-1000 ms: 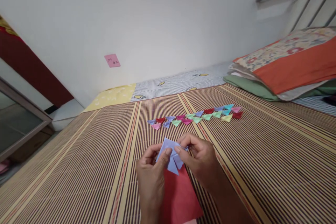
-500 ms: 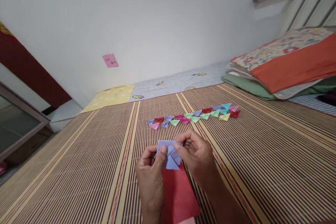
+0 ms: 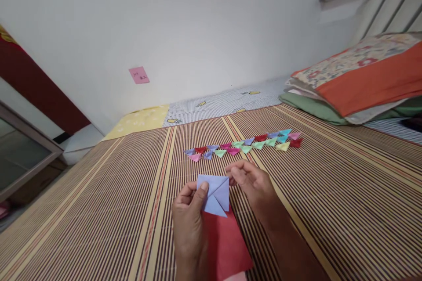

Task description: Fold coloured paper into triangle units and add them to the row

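Striped slatted mat [image 3: 115, 210] covers the bed, with a pale wall [image 3: 211, 30] behind it. Above the mat, near its front, is a periwinkle folded paper [image 3: 218, 186], roughly square, with a diagonal crease line and one pointed flap hanging below its lower edge. The left hand [image 3: 190, 219] pinches it at the left side, thumb on top; the right hand [image 3: 252, 186] has its fingers bunched at the upper right corner, and whether they grip it or only brush it I cannot tell. Held mainly from one side, the paper could twist or its loose flap spring open if the thumb eased; a tug at the corner could skew the crease or tear the thin sheet.

Its back layers are hidden, as are the left fingertips behind it. Beneath, a red paper sheet [image 3: 227, 246] is partly covered by the left hand, and a pink sheet [image 3: 236, 276] is cut off at the bottom. Beyond lie two rows of small folded triangles [image 3: 259, 145], too small for their folds to be read. At the right edge, a dark object [image 3: 412, 123] beside the stacked bedding [image 3: 369, 83] is cropped and unidentifiable.
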### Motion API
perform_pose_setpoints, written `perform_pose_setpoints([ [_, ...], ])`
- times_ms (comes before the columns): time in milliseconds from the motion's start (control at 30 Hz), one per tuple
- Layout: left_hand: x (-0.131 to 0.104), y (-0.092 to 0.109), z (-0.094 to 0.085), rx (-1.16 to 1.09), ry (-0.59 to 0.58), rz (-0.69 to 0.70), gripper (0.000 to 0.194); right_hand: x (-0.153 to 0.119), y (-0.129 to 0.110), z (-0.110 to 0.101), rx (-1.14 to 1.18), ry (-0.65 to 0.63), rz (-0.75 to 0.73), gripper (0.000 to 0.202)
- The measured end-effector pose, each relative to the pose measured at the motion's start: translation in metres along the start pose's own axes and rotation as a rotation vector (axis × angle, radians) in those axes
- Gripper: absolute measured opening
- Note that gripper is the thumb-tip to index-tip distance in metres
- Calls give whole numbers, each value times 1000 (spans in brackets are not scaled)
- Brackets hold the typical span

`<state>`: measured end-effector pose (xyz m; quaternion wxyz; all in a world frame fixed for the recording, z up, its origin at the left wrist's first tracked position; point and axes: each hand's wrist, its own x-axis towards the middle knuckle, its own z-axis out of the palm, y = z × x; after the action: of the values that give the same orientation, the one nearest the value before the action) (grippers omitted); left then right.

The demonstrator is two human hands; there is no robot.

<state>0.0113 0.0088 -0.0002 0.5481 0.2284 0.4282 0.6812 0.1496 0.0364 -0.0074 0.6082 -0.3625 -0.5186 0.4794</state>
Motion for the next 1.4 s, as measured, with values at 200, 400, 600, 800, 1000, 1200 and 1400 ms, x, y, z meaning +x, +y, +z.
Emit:
perform_pose_setpoints([
  [200, -1, 1, -2, 11, -40, -24, 30, -2, -2, -1, -149, -152, 14, 25],
  [400, 0, 3, -7, 225, -156, 8, 27, -2, -11, -7, -204, -188, -12, 24],
  [600, -2, 1, -3, 438, -285, 60, 28, -4, -20, -2, -303, -166, -81, 15],
  [800, -4, -2, -1, 455, -269, 88, 23, -3, -10, -4, -247, -97, -7, 24],
  [1000, -5, -2, -1, 493, -219, 132, 32, -1, -8, -4, -235, -62, -18, 23],
  [1200, -11, 0, 3, 499, -236, 170, 47, -2, -10, -4, -252, -5, -29, 26],
  [1400, -6, 9, 0, 514, -350, 84, 35, -3, -12, -4, -240, -58, -13, 24],
])
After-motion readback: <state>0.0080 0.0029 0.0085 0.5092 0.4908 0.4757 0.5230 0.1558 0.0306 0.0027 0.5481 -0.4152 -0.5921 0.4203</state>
